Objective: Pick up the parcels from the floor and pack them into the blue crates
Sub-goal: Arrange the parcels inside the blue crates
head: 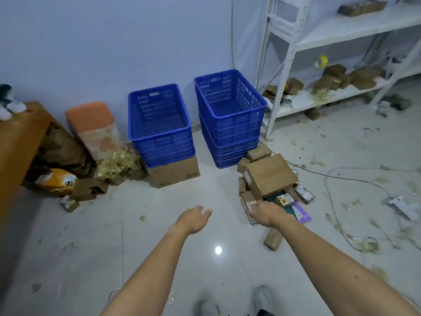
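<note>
Two stacks of blue crates stand by the wall: the left stack [159,124] rests on a cardboard box [174,173], the right stack [230,115] stands on the floor. Both top crates look empty. A heap of parcels lies right of the crates, topped by a large brown box [270,175], with small boxes and a purple packet [301,213] around it. My right hand [265,213] reaches out over the near edge of the heap, above a box printed with letters [248,202], fingers extended. My left hand [194,218] hovers open over bare floor.
A white metal shelf [319,42] with parcels and tape rolls stands at the right. A wooden desk [16,142], an orange cushion [93,124], paper scraps and small boxes crowd the left. A cable [337,195] and litter lie across the right floor. One brown parcel [272,239] lies alone near my right forearm.
</note>
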Available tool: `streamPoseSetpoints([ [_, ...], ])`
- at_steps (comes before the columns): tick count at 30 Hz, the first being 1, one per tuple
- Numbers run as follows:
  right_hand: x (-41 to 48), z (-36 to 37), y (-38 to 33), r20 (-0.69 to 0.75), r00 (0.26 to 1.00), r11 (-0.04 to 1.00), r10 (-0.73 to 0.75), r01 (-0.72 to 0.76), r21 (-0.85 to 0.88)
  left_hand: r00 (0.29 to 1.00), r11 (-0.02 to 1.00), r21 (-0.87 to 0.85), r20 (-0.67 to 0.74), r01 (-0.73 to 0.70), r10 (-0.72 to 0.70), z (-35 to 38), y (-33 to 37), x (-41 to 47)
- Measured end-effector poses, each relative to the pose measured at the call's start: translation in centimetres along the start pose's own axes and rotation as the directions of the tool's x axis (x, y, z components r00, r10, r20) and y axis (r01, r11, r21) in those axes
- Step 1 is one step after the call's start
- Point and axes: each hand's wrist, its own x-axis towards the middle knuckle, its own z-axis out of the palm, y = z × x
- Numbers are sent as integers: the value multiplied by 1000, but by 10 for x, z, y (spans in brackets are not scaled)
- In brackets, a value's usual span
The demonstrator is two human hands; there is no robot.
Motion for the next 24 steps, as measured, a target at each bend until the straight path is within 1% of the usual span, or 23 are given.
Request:
streamPoseSetpoints([
  [3, -6, -3, -1, -33, 999, 999, 29, -28, 33, 999, 999, 6, 24, -37, 37, 0, 3, 5],
  [9, -1, 3, 19, -22, 993, 988, 118, -115, 102, 993, 995, 50, 87, -89, 85, -5, 22, 40],
  [15, 40, -17, 61, 33, 983, 974, 180, -182, 136, 982, 988, 81, 146, -133, 121, -11, 73, 99],
  [20, 93, -56, 101, 96, 974, 955, 206, -222, 197, 974, 991, 99, 215, -95, 72, -20, 127, 158],
  [24, 144, -90, 137, 119, 973, 950, 199, -221, 219, 975, 995, 87, 221, -57, 36, -27, 169, 205],
])
